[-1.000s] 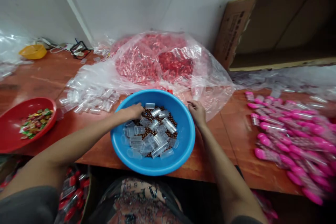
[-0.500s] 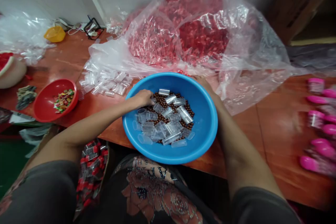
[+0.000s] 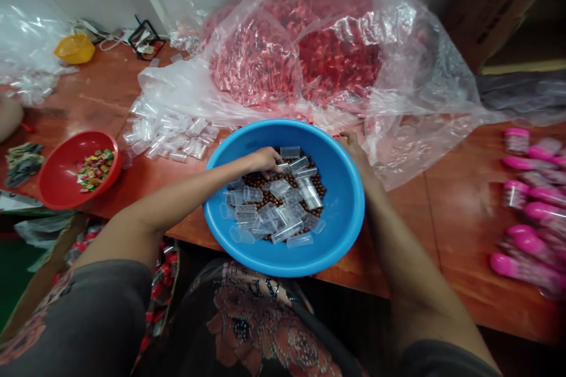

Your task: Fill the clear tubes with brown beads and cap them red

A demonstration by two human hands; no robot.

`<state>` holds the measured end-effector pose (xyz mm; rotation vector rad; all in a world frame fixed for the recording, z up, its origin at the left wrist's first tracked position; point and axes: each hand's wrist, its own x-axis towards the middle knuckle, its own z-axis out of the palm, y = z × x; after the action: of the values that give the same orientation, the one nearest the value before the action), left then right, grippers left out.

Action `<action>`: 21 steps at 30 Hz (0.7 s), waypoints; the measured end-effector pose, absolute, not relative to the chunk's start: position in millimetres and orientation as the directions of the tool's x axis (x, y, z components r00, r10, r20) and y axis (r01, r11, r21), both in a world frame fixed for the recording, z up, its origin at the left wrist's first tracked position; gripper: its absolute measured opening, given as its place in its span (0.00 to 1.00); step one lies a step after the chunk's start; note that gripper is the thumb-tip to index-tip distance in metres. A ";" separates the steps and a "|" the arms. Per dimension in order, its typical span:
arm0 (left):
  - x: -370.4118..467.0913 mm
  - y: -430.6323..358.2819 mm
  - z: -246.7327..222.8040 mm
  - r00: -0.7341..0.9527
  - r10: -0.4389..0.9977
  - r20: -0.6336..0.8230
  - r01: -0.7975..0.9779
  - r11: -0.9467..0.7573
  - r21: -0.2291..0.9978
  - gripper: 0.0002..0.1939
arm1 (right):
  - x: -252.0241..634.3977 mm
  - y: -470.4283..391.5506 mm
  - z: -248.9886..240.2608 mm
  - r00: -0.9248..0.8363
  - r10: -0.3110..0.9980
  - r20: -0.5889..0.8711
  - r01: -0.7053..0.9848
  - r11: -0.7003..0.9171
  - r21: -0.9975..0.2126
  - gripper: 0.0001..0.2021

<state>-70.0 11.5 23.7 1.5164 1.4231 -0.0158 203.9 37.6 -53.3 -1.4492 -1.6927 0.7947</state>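
A blue bowl (image 3: 340,212) stands at the table's front edge, with small brown balls (image 3: 256,179) and many clear plastic tubes (image 3: 289,230) inside. Inside it, near the far side, my left hand (image 3: 266,160) is closed around one clear tube (image 3: 282,168), lying low over the balls. My right hand (image 3: 352,146) is beyond the bowl's far right rim, which hides part of it. Its fingers are bent, and a small red cap (image 3: 339,136) shows at their tips.
Behind the bowl lies a large clear bag of red pieces (image 3: 340,53). More loose clear tubes (image 3: 172,132) are heaped to its left. A red bowl (image 3: 57,168) holds wrapped sweets. Several pink-capped tubes (image 3: 515,194) lie at right; a box of red-capped tubes (image 3: 163,283) sits below the table.
My left hand has moved right and deeper over the balls, and a tube now shows in its fingers. My right hand has come slightly nearer, with a red cap visible at the fingertips.
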 end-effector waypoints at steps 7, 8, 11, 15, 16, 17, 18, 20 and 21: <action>-55.5 8.4 0.7 0.343 0.696 -0.630 0.390 0.505 0.770 0.16 | 213.8 10.2 -48.5 -0.123 0.969 0.216 0.667 0.242 -0.704 0.12; -53.7 7.6 -1.7 0.334 0.707 -0.624 0.372 0.509 0.776 0.16 | 214.1 7.8 -49.9 -0.098 0.968 0.229 0.666 0.235 -0.708 0.12; -49.8 4.4 -3.2 0.306 0.726 -0.616 0.357 0.513 0.781 0.15 | 214.6 2.5 -54.7 0.018 0.980 0.200 0.640 0.143 -0.755 0.12; -54.5 1.8 6.9 0.291 0.711 -0.640 0.411 0.511 0.755 0.12 | 214.7 -1.1 -58.2 0.181 0.977 0.114 0.531 0.001 -0.848 0.15; -58.8 2.0 10.6 0.284 0.702 -0.653 0.442 0.509 0.739 0.11 | 215.0 -2.2 -58.0 0.203 0.972 0.117 0.491 0.002 -0.871 0.17; -64.4 2.6 14.2 0.273 0.691 -0.670 0.481 0.505 0.717 0.10 | 215.4 -3.6 -57.4 0.220 0.967 0.127 0.451 0.014 -0.893 0.18; -71.1 3.4 17.5 0.256 0.675 -0.692 0.526 0.503 0.686 0.09 | 216.1 -5.6 -56.4 0.230 0.963 0.140 0.412 0.034 -0.911 0.19; -85.3 5.2 22.6 0.207 0.641 -0.739 0.618 0.500 0.607 0.06 | 217.8 -11.3 -53.5 0.250 0.955 0.156 0.334 0.066 -0.940 0.20; -91.6 6.1 24.0 0.180 0.624 -0.760 0.655 0.500 0.566 0.06 | 218.6 -14.9 -51.5 0.270 0.951 0.150 0.284 0.070 -0.956 0.19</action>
<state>-91.6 6.1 24.0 1.1664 1.4939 -0.0309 218.6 -14.9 -51.5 -1.4426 -1.2280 0.7658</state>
